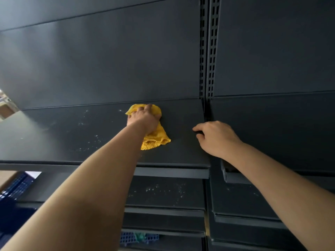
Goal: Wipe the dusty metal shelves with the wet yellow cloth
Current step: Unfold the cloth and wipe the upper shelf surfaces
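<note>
While the left hand point(144, 118) presses down on the yellow cloth point(155, 136), its grip is closed on it; cloth sticks out past the fingers and behind the wrist on the top shelf point(72, 134). The right hand point(215, 137) rests open beside it.

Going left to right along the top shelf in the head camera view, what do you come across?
White dust marks → left hand pressing the yellow cloth → bare dark shelf → right hand resting at the gap between shelf sections → the next shelf section.
</note>
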